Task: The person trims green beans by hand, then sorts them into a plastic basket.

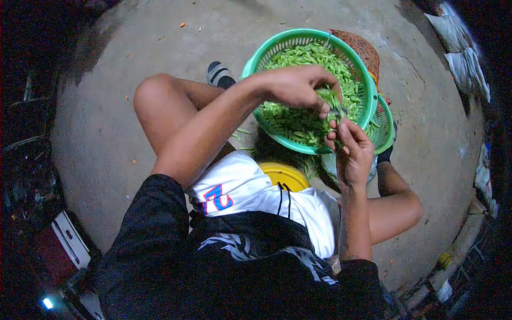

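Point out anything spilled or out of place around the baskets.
A few green pods lie loose on the concrete floor beside the big green basket, outside it. Both hands, left hand and right hand, work a pod over that basket.

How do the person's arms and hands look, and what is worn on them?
Both arms are bare from above the elbow down. Black sleeves cover only the upper arms. The left hand and right hand wear no gloves; no rings or watch are visible.

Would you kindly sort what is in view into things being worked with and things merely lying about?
In use: left hand and right hand pinching a green pod; green basket of pods; yellow bowl.
Lying about: brown basket; sandal; bags.
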Tool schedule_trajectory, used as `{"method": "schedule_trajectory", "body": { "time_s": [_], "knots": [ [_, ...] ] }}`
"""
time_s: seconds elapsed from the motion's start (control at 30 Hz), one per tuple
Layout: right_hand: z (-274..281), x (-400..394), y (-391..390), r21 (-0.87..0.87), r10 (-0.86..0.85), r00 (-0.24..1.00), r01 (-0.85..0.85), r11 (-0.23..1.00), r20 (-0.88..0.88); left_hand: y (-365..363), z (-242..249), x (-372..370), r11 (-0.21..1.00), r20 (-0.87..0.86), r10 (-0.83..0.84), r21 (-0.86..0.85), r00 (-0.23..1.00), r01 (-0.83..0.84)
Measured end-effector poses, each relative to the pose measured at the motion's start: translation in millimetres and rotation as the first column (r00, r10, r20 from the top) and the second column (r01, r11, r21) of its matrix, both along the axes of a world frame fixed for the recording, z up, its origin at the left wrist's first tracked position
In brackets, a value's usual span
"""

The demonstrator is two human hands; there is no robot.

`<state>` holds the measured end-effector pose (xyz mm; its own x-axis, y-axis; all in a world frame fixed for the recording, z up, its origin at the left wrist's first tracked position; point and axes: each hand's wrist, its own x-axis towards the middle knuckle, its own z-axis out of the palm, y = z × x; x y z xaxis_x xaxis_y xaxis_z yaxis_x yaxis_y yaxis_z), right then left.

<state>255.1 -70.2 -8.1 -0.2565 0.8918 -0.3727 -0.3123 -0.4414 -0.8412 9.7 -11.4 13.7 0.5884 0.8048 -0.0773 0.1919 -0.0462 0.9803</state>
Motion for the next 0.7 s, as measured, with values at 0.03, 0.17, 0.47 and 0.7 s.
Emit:
{"method": "schedule_trajectory", "body": {
  "time_s": [0.03, 0.17, 0.47, 0.7],
  "knots": [
    [5, 0, -1, -0.031, 0.009, 1.0, -0.009, 0.999, 0.003, 3, 0, -4, 0.999, -0.047, 0.017, 0.053, 0.999, -0.014],
    [-3, 2, -2, -0.046, 0.064, 0.997, -0.065, 0.997, -0.035, 6, 5, -18, 0.992, -0.041, 0.061, -0.112, 0.997, -0.065],
    [0, 5, 1, -0.025, 0.011, 0.994, -0.013, 1.0, -0.109, 15, -2, -31, 0.979, 0.114, 0.131, -0.17, 0.985, -0.111],
    [-1, 5, 0, -0.007, -0.006, 0.995, 0.006, 1.0, -0.096, 3, -2, -7, 0.996, 0.006, 0.058, -0.076, 0.998, -0.057]
  ]
}}
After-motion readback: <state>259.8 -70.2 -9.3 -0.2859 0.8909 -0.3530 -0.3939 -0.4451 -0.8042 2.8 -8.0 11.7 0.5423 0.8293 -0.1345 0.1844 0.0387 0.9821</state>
